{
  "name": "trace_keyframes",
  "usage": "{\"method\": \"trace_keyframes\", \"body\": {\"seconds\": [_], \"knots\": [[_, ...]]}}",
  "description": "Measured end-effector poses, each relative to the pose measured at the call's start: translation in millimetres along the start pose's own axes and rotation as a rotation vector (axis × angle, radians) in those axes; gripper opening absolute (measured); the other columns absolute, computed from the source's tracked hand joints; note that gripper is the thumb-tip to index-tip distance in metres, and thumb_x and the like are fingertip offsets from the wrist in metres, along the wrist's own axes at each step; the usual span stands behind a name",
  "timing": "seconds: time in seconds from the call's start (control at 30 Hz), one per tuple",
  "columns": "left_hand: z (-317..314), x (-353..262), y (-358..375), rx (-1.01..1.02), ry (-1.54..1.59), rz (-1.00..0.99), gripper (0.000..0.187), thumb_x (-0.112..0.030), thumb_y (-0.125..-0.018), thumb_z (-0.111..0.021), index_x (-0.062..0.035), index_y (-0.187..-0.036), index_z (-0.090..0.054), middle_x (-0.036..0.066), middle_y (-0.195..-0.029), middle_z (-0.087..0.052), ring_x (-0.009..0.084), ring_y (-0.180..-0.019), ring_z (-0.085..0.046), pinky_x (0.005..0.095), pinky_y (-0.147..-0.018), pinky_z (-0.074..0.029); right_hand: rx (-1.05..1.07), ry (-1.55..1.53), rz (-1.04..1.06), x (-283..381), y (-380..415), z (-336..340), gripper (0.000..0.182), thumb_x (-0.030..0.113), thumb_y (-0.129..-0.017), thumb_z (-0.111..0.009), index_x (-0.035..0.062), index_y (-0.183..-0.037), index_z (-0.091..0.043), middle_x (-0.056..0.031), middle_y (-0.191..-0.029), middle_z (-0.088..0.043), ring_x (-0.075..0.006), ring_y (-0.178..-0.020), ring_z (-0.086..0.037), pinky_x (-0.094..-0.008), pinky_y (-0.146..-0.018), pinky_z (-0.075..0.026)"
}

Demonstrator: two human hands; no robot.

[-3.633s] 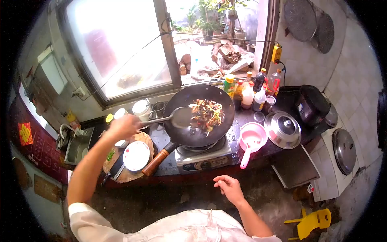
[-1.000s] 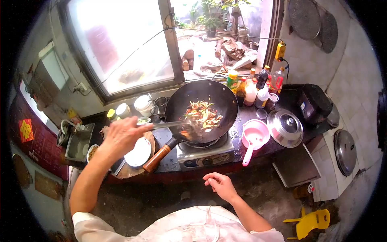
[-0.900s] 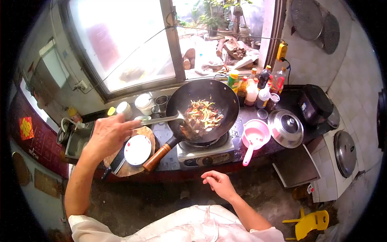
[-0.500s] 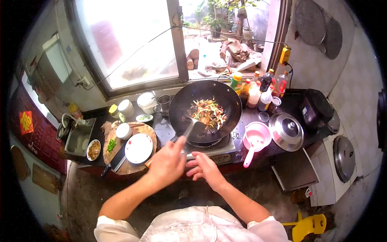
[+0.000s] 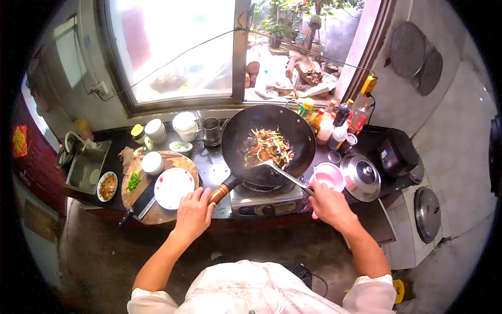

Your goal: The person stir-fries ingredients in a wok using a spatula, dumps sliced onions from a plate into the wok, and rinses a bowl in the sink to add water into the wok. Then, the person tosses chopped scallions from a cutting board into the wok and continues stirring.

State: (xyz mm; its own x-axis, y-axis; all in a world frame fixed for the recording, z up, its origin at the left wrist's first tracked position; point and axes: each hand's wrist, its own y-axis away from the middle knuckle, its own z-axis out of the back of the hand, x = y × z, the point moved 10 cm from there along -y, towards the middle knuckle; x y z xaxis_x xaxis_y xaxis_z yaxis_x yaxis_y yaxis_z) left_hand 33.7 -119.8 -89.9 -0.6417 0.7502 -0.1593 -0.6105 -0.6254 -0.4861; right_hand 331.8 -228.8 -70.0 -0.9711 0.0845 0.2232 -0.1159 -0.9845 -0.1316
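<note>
A black wok [image 5: 232,136] sits on the stove with cut, stir-fried food [image 5: 277,148] in it. My left hand [image 5: 193,213] is closed around the end of the wok's wooden handle [image 5: 222,191], left of the stove. My right hand [image 5: 332,206] grips the handle of a metal spatula [image 5: 282,171], in front of the pink pot. The spatula's blade rests among the food at the near side of the wok. My fingers hide the ends of both handles.
To the left a round chopping board [image 5: 157,213] bears a white plate [image 5: 175,191], a knife [image 5: 146,208] and chopped greens [image 5: 134,181]. On the right stand a pink pot [image 5: 334,170], a steel lid [image 5: 361,180] and several bottles [image 5: 327,128].
The spatula has passed from my left hand to my right, which moved right. My left hand has moved left and taken hold of the wok's handle. The view has shifted slightly.
</note>
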Motion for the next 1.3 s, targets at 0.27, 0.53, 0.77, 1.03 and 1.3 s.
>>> {"method": "trace_keyframes", "body": {"seconds": [0.27,0.53,0.77,1.03,1.3], "knots": [[-42,30,16,0.155,0.242,0.196,0.04,-0.022,-0.09,-0.066,-0.0055,-0.124,-0.055,0.015,-0.092,-0.06,0.0358,-0.074,-0.066,0.0452,-0.062,-0.053,0.124,0.225,-0.184,21,18,84,0.028,0.014,-0.084,-0.067,0.0031,-0.106,-0.054,-0.0224,-0.093,-0.064,-0.0436,-0.089,-0.062,-0.0525,-0.075,-0.049],[-45,37,19,0.209,0.301,0.189,0.044,-0.023,-0.091,-0.065,-0.0043,-0.128,-0.054,0.015,-0.094,-0.059,0.0355,-0.073,-0.066,0.0449,-0.061,-0.053,-0.037,0.05,-0.178,-3,-54,23,0.024,0.015,-0.086,-0.067,0.0001,-0.1,-0.056,-0.026,-0.093,-0.064,-0.0462,-0.091,-0.061,-0.0525,-0.074,-0.048],[-41,38,18,0.15,0.332,0.18,0.043,-0.023,-0.089,-0.068,-0.0044,-0.126,-0.054,0.015,-0.093,-0.059,0.0351,-0.073,-0.066,0.0442,-0.06,-0.053,0.096,-0.13,-0.524,-77,-53,55,0.029,0.024,-0.094,-0.06,-0.0043,-0.093,-0.064,-0.024,-0.082,-0.068,-0.0337,-0.068,-0.067,-0.0444,-0.064,-0.052],[-42,39,19,0.118,0.326,0.171,0.043,-0.023,-0.089,-0.069,-0.006,-0.125,-0.053,0.015,-0.09,-0.059,0.0349,-0.071,-0.067,0.0438,-0.057,-0.053,0.475,-0.53,-0.484,-55,-110,-24,0.032,0.029,-0.097,-0.059,-0.0004,-0.086,-0.065,-0.003,-0.062,-0.06,-0.0115,-0.045,-0.053,-0.0278,-0.043,-0.045],[-39,38,20,0.108,0.324,0.176,0.043,-0.023,-0.089,-0.069,-0.0065,-0.126,-0.053,0.015,-0.09,-0.059,0.0341,-0.07,-0.067,0.0428,-0.057,-0.053,0.373,-0.133,-0.615,-99,-91,52,0.034,0.027,-0.097,-0.058,-0.0046,-0.089,-0.068,-0.0081,-0.066,-0.064,-0.0161,-0.05,-0.058,-0.0321,-0.047,-0.049]]}}
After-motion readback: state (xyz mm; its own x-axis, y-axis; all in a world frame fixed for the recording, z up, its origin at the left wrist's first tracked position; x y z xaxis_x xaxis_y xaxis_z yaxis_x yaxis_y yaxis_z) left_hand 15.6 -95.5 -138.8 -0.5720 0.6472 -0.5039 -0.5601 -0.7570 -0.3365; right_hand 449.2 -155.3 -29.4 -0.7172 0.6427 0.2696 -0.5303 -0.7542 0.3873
